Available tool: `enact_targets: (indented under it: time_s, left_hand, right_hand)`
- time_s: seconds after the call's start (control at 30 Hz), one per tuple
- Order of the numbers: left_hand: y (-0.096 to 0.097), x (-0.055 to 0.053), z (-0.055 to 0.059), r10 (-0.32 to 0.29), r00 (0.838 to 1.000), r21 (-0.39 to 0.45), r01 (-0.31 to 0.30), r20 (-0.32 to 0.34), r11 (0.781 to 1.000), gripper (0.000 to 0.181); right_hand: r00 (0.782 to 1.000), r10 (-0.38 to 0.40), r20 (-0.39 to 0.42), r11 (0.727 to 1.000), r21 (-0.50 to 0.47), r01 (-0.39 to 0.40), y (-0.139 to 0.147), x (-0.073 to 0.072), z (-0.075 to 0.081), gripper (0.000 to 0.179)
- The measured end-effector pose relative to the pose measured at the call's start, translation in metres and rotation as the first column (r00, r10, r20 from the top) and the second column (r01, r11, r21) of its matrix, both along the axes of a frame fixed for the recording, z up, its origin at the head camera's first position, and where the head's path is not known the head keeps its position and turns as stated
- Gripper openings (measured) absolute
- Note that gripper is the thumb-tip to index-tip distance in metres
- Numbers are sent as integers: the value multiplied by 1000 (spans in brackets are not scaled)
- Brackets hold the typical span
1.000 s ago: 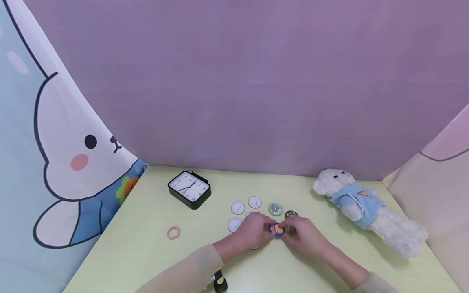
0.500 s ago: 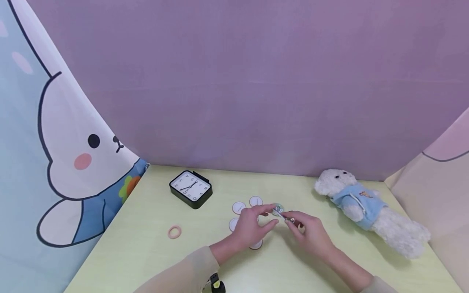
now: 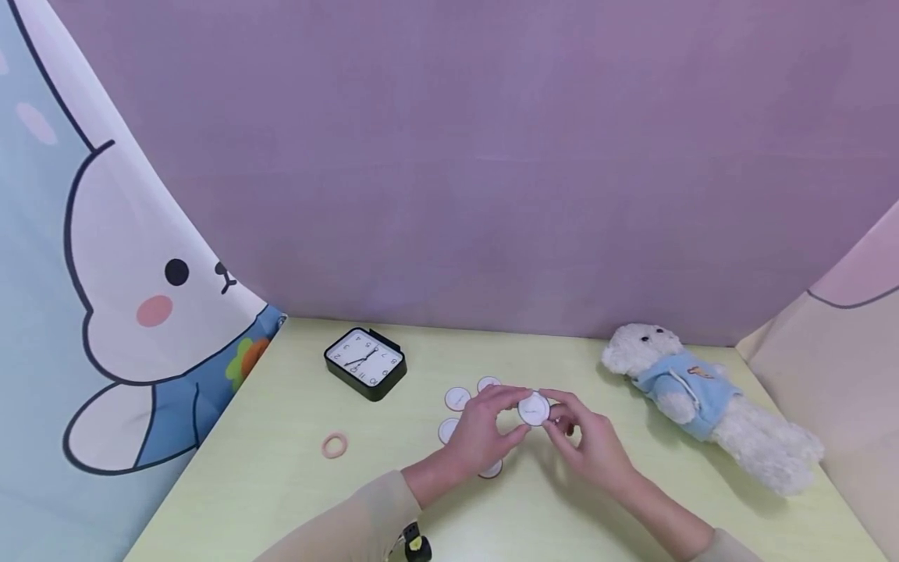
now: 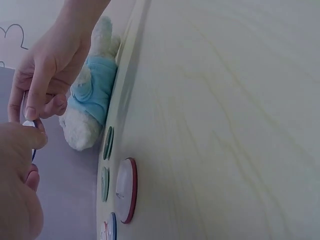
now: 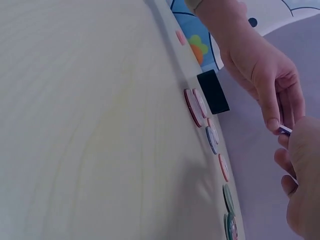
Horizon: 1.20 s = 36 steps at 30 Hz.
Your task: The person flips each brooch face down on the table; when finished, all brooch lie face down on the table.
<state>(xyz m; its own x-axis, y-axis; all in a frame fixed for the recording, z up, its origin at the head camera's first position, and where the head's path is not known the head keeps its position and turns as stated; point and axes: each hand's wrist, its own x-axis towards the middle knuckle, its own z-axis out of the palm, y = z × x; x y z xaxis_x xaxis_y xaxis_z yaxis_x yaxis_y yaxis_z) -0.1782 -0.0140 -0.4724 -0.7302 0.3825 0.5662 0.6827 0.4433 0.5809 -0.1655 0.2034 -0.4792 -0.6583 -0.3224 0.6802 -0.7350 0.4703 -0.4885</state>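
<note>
A round badge (image 3: 534, 409) is held up over the table, its white back with faint small print facing the head camera. My left hand (image 3: 477, 429) pinches its left edge between thumb and index finger. From the other side, my right hand (image 3: 593, 446) grips the right edge with thumb and fingers. In the right wrist view only a thin edge of the badge (image 5: 285, 130) shows between the hands. Several more round badges lie on the table around and below the hands, one white-backed with a red rim (image 4: 126, 190); the hands hide some of them in the head view.
A black-framed clock (image 3: 365, 363) lies on the table at the back left, with a pink ring (image 3: 334, 446) in front of it. A white plush bear (image 3: 691, 398) in a blue top lies at the right. Behind the table (image 3: 281, 484) hangs a purple cloth (image 3: 477, 172).
The badge showed a purple patterned face one second ago, then stood edge-on between the hands. It is now turned over, white back showing. Both hands have moved slightly up with it.
</note>
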Motion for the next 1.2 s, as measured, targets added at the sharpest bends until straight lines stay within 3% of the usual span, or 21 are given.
enact_targets:
  time_s: [0.17, 0.37, 0.57, 0.67, 0.8, 1.0, 1.2]
  left_hand:
    - [-2, -1, -2, -14, 998, -13, 14, 58, 1000, 48]
    - [-3, -4, -3, 17, 999, -128, -12, 37, 992, 47]
    - [-4, -5, -4, 68, 997, -335, -57, 21, 941, 46]
    - [-4, -5, -6, 79, 997, -393, -64, 20, 917, 43]
    - [-3, -6, -8, 78, 996, -421, -58, 31, 905, 39]
    - [-2, -7, -13, 78, 996, -462, -47, 48, 886, 35]
    - [-3, -6, -18, 67, 994, -484, -18, 85, 875, 31]
  right_hand:
    - [998, -32, 60, 999, 31, 30, 1, 0, -3, 54]
    - [994, -54, 98, 995, 85, 46, 2, 0, -7, 57]
    - [988, -33, 152, 992, 122, 14, 1, 1, -11, 52]
    - [987, -19, 158, 990, 143, -4, -1, 2, -14, 50]
    - [981, -52, 185, 982, 189, 16, -5, 4, -19, 51]
    - [952, -127, 278, 961, 271, 49, -9, 7, -21, 52]
    - [962, -156, 224, 926, 371, 64, -12, 6, -24, 47]
